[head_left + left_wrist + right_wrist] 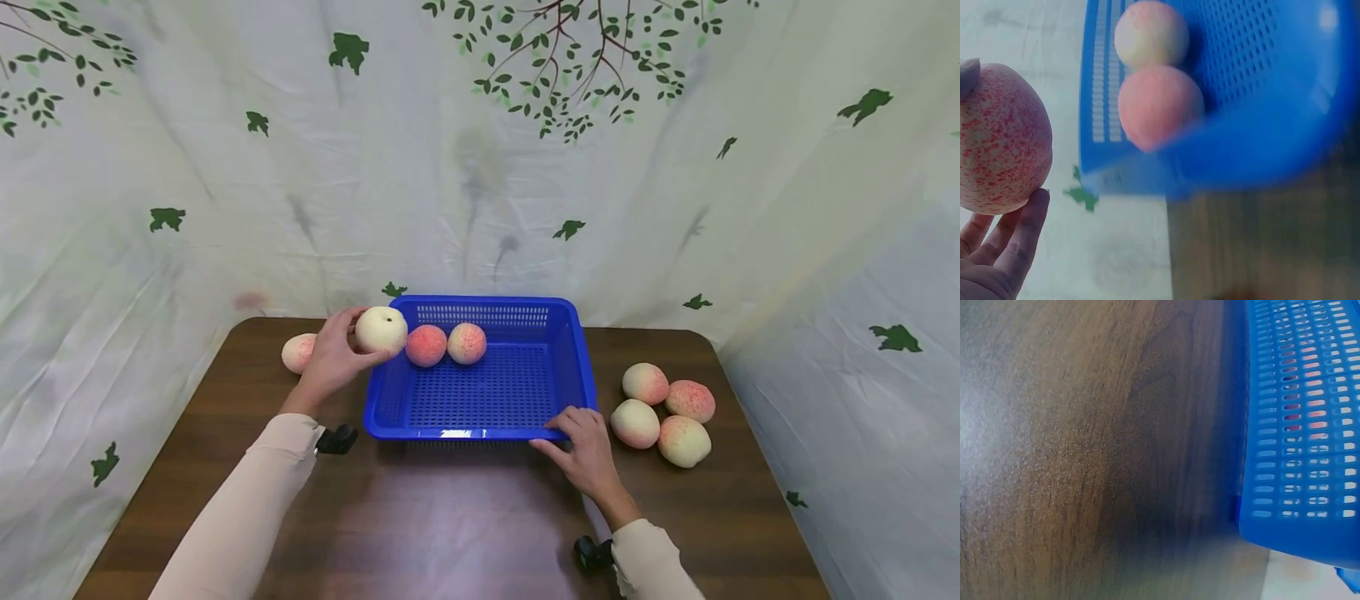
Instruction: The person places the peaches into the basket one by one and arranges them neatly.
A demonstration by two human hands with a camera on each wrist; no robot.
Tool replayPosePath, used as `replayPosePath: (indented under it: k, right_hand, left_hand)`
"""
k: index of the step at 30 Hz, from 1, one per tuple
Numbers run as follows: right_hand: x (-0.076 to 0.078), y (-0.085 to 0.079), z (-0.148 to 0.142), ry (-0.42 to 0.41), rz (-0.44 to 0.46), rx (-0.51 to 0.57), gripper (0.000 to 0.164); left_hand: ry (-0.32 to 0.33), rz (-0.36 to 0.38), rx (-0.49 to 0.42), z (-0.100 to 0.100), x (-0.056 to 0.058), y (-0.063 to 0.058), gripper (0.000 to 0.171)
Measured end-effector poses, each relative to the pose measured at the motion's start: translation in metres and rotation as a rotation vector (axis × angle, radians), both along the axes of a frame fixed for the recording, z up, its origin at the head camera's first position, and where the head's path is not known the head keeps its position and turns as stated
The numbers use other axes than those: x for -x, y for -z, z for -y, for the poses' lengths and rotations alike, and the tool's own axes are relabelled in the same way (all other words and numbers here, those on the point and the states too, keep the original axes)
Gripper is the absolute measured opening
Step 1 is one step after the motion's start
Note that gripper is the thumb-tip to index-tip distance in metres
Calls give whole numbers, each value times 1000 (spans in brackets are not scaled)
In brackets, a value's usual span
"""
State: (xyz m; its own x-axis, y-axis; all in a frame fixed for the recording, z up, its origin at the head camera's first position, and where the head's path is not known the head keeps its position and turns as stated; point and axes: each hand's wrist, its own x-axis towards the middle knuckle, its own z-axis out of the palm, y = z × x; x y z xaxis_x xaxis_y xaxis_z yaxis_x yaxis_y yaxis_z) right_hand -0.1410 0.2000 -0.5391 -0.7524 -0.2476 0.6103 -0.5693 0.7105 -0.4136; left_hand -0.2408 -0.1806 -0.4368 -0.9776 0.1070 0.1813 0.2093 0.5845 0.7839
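My left hand grips a pale peach with a dark stem spot, held up over the left rim of the blue plastic basket. Seen from the left wrist, this peach has red speckles on its side, and fingers curl under it. Inside the basket, a pink peach and a speckled peach sit side by side toward the back left. The right hand holds the basket's near right corner, fingers over the rim and thumb at the front. The right wrist view does not show that hand.
Several peaches are grouped on the wooden table right of the basket. Another peach lies at the far left, partly behind the left hand. A leaf-patterned white curtain hangs behind the table and at its sides.
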Motion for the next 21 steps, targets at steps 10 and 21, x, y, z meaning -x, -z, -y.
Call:
replayPosePath:
  k: [10, 21]
  right_hand:
    - [2, 1, -2, -6, -6, 7, 28]
    - [4, 4, -1, -4, -26, 12, 28]
  left_hand:
    - [102, -49, 106, -54, 25, -7, 78]
    - [195, 12, 171, -106, 51, -9, 79]
